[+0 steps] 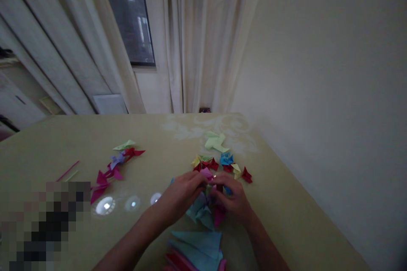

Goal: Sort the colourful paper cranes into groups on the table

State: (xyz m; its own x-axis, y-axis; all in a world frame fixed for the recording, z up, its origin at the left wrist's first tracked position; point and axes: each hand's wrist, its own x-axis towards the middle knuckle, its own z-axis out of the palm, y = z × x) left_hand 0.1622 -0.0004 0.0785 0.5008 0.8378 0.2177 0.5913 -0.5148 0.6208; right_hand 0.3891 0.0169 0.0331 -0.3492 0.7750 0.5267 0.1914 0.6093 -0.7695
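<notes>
Both hands meet over a group of folded paper pieces on the table. My left hand (186, 190) is closed, its fingertips at a small pink folded paper (207, 173). From the other side my right hand (233, 199) pinches at the same paper; the exact grip is partly hidden by the fingers. Beneath the hands lie light-blue folded papers (202, 211) and a magenta folded paper (219, 216). Closer to me rests a stack of light-blue folded sheets (203, 241) with red and pink ones under it.
Just beyond the hands sit small red (246, 175), yellow and blue (226, 159) folded papers, with a pale green one (215, 141) behind. Magenta (101, 182), purple and red paper figures lie at left, near thin strips (68, 171). A wall (333, 93) borders the table's right side.
</notes>
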